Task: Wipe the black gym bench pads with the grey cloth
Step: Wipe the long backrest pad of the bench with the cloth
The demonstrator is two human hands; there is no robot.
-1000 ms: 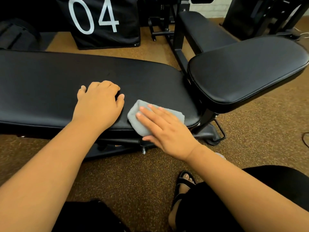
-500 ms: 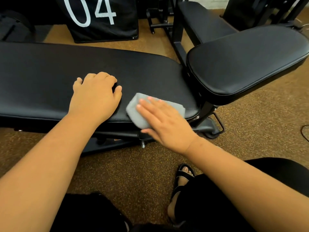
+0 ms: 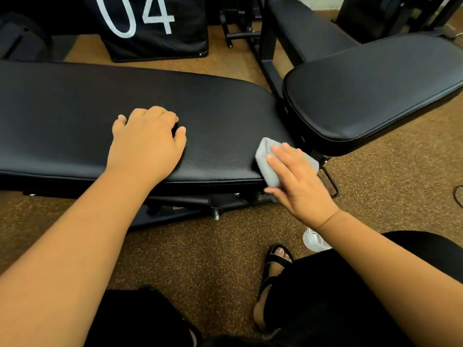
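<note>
right hand [image 3: 299, 186] presses flat fingers on the grey cloth [image 3: 269, 169] at the long pad's [image 3: 75, 116] near right corner; left hand [image 3: 146, 144] rests there, fingers curled, holding nothing.

a: floor? 
b: brown speckled rubber gym flooring [image 3: 205, 259], runs all over.
a: back of the room?
b: black box with white "04" [image 3: 152, 23] standing on the floor top left, dark bag-like shape [image 3: 20, 38] in the far left corner, can't tell what it is.
a: other gear?
b: black metal frame [image 3: 240, 26] top centre, a strip of white brick wall [image 3: 323, 1] at the top edge. thin cable [image 3: 457, 194] on the floor at the right edge.
</note>
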